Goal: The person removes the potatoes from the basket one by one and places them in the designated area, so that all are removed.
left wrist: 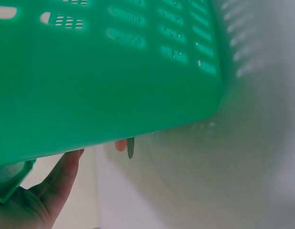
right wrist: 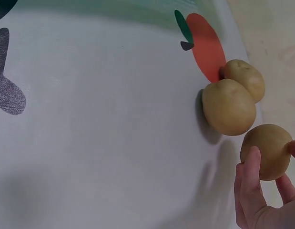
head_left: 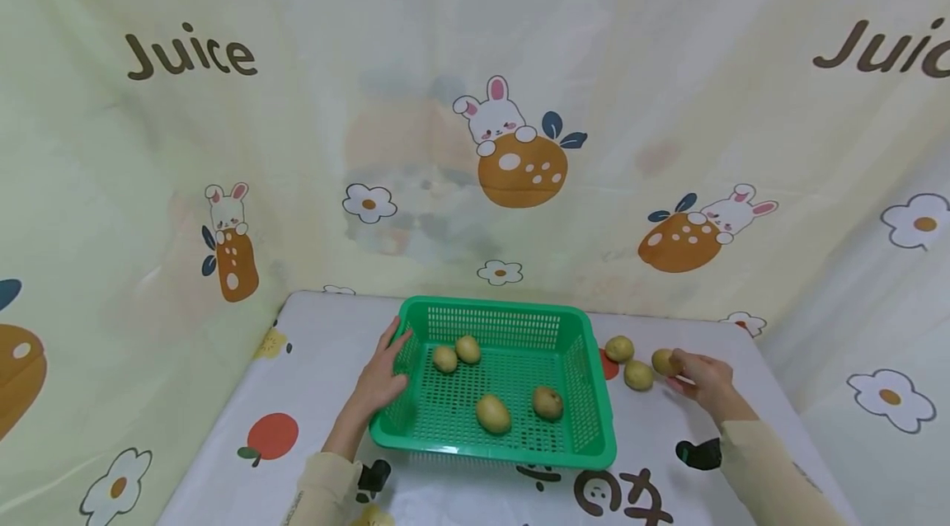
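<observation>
A green plastic basket (head_left: 512, 453) stands on the table and holds several potatoes, among them a large potato (head_left: 493, 414) near its front side and a browner potato (head_left: 547, 403) to the right. My left hand (head_left: 380, 378) rests on the basket's left rim, its fingers fairly straight; the left wrist view shows the basket's outer wall (left wrist: 104, 95) up close. To the right of the basket, my right hand (head_left: 703, 380) pinches a potato (right wrist: 267, 150) between thumb and fingers. Beside it, a potato (right wrist: 229, 107) and a smaller-looking potato (right wrist: 244, 78) lie close together on the table.
A white printed cloth (head_left: 326, 345) covers the table. Behind it hangs a pale curtain (head_left: 416, 31) with rabbit and fruit prints, close along the table's back edge. The red apple (head_left: 272, 436) on the left is only printed on the cloth.
</observation>
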The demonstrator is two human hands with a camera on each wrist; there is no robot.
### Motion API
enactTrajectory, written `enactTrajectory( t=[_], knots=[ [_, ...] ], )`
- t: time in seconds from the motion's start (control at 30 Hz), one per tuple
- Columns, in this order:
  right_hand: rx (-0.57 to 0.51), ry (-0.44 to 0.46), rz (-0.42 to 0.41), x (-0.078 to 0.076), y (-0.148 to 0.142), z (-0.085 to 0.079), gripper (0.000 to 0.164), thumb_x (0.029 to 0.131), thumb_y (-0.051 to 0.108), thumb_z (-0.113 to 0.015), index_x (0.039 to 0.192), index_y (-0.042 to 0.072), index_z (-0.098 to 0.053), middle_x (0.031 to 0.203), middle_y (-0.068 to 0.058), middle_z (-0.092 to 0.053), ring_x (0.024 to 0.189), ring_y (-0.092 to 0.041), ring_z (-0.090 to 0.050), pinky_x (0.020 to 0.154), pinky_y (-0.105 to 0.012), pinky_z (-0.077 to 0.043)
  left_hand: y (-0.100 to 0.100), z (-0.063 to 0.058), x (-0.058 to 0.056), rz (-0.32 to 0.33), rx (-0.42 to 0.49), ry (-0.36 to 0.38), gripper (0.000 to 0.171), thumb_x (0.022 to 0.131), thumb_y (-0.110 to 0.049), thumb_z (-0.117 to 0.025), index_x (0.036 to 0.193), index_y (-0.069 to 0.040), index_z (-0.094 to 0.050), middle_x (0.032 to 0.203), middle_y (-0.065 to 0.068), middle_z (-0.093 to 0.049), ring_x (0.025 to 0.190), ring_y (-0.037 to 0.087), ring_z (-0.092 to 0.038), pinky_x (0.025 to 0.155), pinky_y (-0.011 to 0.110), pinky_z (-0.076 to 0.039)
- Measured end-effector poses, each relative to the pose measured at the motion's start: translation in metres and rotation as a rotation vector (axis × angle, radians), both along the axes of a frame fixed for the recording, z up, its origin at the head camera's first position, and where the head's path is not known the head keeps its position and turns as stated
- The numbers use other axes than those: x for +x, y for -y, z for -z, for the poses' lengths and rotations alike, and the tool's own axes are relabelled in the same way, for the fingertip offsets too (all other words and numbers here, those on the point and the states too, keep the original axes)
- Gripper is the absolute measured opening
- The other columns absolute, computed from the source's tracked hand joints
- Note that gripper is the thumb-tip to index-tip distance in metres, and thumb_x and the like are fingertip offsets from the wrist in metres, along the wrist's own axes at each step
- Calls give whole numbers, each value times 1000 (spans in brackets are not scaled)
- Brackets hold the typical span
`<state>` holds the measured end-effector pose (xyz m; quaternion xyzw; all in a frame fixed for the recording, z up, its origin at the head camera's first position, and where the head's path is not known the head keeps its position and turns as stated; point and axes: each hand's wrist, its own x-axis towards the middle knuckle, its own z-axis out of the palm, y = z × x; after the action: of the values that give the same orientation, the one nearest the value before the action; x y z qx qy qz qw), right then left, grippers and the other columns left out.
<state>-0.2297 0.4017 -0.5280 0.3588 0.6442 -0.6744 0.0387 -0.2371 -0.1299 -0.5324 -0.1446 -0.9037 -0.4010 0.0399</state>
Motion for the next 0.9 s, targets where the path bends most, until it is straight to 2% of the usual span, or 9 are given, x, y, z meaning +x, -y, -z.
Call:
enactTrajectory(
  t=[0.1, 0.3, 0.37, 0.5, 0.57, 0.63, 0.77, 0.9],
  knots=[
    [11, 14, 15, 1, 2, 3, 34, 94, 17, -61, 120, -4, -52, 116, -15, -50, 96, -22, -55, 77, -29, -55, 0, -1, 0, -1, 0, 5, 83, 64, 2, -48, 147, 3, -42, 162, 17, -18, 143, 43, -27, 80, 47, -46],
    [-21, 4, 13, 5, 4, 7, 40, 95, 14, -58, 127, -7, -44, 122, -20, -46, 91, -21, -57, 78, -29, -55, 1, 0, 0, -1, -1, -5, 83, 64, 2, -48, 147, 3, -42, 162, 17, -18, 144, 41, -26, 85, 51, -46],
    [-17, 18, 28, 7, 2, 10, 41, 95, 11, -57, 128, -7, -43, 118, -19, -48, 84, -19, -60, 77, -28, -55, 1, 1, 0, -2, -3, -6, 83, 64, 1, -48, 146, 3, -42, 162, 17, -18, 144, 41, -26, 85, 51, -46],
    [-10, 37, 49, 10, -2, 15, 38, 92, 6, -59, 124, -7, -45, 95, -12, -57, 73, -18, -63, 74, -32, -56, 0, -1, 0, -2, -3, -5, 83, 64, 2, -48, 146, 3, -43, 162, 18, -18, 144, 42, -26, 83, 50, -46],
    [-4, 46, 45, 9, -5, 17, 37, 91, 7, -60, 122, -7, -46, 89, -10, -58, 74, -19, -63, 74, -33, -57, -1, -2, 1, 0, -4, -3, 83, 64, 2, -48, 146, 4, -43, 162, 18, -18, 144, 42, -26, 83, 50, -46],
    [2, 53, 44, 8, -6, 18, 38, 92, 9, -61, 123, -6, -47, 89, -10, -58, 75, -19, -63, 74, -34, -56, -2, -2, 1, 2, 0, -4, 82, 64, 3, -48, 146, 4, -43, 162, 18, -18, 144, 42, -25, 84, 51, -46],
    [24, 59, 49, 5, -7, 15, 49, 94, 14, -60, 134, -8, -41, 96, -12, -58, 75, -18, -63, 74, -33, -56, -2, -2, 1, 2, 7, 4, 82, 65, 3, -48, 147, 3, -42, 163, 16, -17, 145, 41, -25, 87, 52, -45],
    [30, 34, 59, 2, -5, 10, 60, 95, 14, -58, 144, -9, -31, 96, -12, -58, 71, -16, -64, 74, -33, -57, -1, -1, 0, 0, -2, 4, 82, 65, 2, -48, 147, 3, -42, 162, 17, -18, 144, 42, -26, 84, 50, -46]
  ],
)
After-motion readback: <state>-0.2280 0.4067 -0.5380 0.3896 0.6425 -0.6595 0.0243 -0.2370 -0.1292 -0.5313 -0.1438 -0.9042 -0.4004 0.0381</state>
